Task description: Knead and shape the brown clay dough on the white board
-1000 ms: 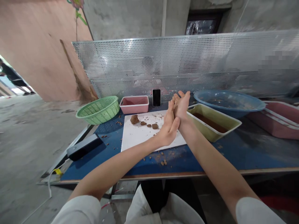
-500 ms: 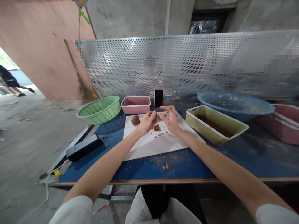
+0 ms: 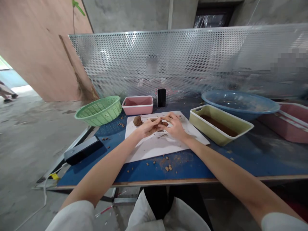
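Note:
My left hand (image 3: 148, 127) and my right hand (image 3: 176, 127) meet over a white board (image 3: 144, 149). Their fingers are closed around a small piece of brown clay (image 3: 164, 123), mostly covered by the fingers. A rounded lump of brown clay (image 3: 138, 121) sits on the board just beyond my left hand. Dark crumbs (image 3: 163, 135) lie scattered on the board below my fingers. The small block on the board is now largely hidden by my hands.
A green basket (image 3: 99, 112), a pink tub (image 3: 139, 110) and a phone (image 3: 161, 98) stand along the back. To the right are an olive tub (image 3: 214, 136) of brown liquid, a blue basin (image 3: 240, 110) and another pink tub (image 3: 281, 128). A dark box (image 3: 83, 150) lies left.
My right hand has come down and its fingers have closed in against the left hand, around the clay piece. The block on the board has become mostly covered. The view has shifted slightly.

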{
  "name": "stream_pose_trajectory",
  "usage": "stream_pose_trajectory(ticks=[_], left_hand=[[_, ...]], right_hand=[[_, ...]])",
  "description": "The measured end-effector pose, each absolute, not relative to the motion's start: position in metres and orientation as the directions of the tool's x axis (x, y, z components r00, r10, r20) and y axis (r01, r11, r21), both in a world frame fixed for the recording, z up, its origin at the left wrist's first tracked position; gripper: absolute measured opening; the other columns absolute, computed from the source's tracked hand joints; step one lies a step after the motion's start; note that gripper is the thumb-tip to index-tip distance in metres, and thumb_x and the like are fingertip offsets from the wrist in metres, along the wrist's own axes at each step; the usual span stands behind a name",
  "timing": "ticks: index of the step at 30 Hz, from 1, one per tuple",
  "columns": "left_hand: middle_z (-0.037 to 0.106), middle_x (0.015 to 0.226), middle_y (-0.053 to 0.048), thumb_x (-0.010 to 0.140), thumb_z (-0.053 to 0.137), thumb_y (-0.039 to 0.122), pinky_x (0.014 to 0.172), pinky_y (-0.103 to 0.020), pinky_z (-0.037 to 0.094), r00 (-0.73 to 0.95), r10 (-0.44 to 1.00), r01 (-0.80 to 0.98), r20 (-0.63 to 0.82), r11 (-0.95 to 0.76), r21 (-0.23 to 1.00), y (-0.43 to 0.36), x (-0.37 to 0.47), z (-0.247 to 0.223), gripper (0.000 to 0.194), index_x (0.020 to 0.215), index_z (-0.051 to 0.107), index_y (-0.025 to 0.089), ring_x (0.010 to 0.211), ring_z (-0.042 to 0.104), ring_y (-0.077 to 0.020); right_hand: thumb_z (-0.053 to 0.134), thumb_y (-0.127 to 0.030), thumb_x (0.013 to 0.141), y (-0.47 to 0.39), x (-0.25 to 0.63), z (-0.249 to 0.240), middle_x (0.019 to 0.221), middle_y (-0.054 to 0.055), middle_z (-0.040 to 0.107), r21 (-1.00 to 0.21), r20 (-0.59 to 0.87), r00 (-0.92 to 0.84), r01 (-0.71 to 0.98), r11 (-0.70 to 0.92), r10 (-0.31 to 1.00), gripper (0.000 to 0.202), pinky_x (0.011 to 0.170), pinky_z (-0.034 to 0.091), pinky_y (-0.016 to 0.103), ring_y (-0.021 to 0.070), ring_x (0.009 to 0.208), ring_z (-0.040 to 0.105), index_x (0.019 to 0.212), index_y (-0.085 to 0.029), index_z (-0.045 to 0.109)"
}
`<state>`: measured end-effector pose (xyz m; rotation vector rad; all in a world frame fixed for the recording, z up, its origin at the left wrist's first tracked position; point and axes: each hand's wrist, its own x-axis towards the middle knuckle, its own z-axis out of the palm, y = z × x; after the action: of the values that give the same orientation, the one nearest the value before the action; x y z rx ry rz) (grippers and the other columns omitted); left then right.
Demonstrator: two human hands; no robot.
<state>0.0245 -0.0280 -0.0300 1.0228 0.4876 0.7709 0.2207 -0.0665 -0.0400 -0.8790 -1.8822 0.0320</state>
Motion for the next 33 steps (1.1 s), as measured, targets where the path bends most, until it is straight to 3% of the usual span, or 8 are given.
stream_pose_trajectory(ticks=[5, 10, 16, 22, 33], left_hand=[[0.076, 0.088, -0.008, 0.090, 0.089, 0.033, 0.092, -0.034, 0.061, 0.647, 0.761, -0.360, -0.053, 0.366, 0.858, -0.030, 0.023, -0.029, 0.025, 0.095, 0.079, 0.011, 0.082, 0.074, -0.0165], [0.078, 0.102, -0.010, 0.094, 0.085, 0.038, 0.092, -0.036, 0.063, 0.668, 0.740, -0.407, -0.073, 0.446, 0.797, -0.035, 0.023, -0.026, 0.027, 0.100, 0.080, 0.012, 0.087, 0.075, -0.0180], [0.076, 0.089, -0.006, 0.084, 0.093, 0.021, 0.094, -0.035, 0.062, 0.652, 0.758, -0.482, -0.007, 0.422, 0.768, -0.038, 0.026, -0.028, 0.018, 0.086, 0.078, 0.012, 0.082, 0.074, -0.0155], [0.074, 0.081, -0.004, 0.082, 0.095, 0.021, 0.088, -0.030, 0.061, 0.618, 0.785, -0.466, -0.043, 0.410, 0.784, -0.035, 0.026, -0.032, 0.021, 0.081, 0.077, 0.012, 0.077, 0.072, -0.0131], [0.073, 0.081, -0.003, 0.069, 0.104, 0.030, 0.082, -0.028, 0.059, 0.579, 0.812, -0.441, -0.072, 0.386, 0.810, -0.035, 0.028, -0.031, 0.034, 0.083, 0.077, 0.013, 0.077, 0.071, -0.0136]], right_hand=[[0.080, -0.046, 0.098, -0.065, 0.219, -0.041, 0.097, 0.005, 0.067, -0.446, 0.780, -0.182, 0.511, 0.735, 0.599, 0.024, 0.097, 0.049, 0.051, 0.0258, 0.097, 0.065, 0.113, -0.029, 0.080], [0.082, -0.045, 0.096, -0.066, 0.218, -0.041, 0.101, 0.005, 0.069, -0.478, 0.784, -0.139, 0.487, 0.731, 0.605, 0.024, 0.099, 0.049, 0.052, 0.0259, 0.097, 0.066, 0.114, -0.029, 0.078], [0.082, -0.045, 0.097, -0.067, 0.218, -0.043, 0.103, 0.005, 0.069, -0.425, 0.802, -0.154, 0.531, 0.733, 0.577, 0.026, 0.101, 0.048, 0.055, 0.0270, 0.101, 0.067, 0.117, -0.031, 0.076], [0.078, -0.045, 0.100, -0.063, 0.219, -0.048, 0.103, 0.005, 0.070, -0.378, 0.811, -0.186, 0.558, 0.739, 0.555, 0.026, 0.103, 0.048, 0.057, 0.0284, 0.102, 0.067, 0.123, -0.034, 0.077], [0.074, -0.043, 0.103, -0.062, 0.219, -0.045, 0.097, 0.007, 0.072, -0.321, 0.830, -0.188, 0.609, 0.725, 0.525, 0.020, 0.097, 0.048, 0.053, 0.0287, 0.098, 0.068, 0.114, -0.028, 0.079]])
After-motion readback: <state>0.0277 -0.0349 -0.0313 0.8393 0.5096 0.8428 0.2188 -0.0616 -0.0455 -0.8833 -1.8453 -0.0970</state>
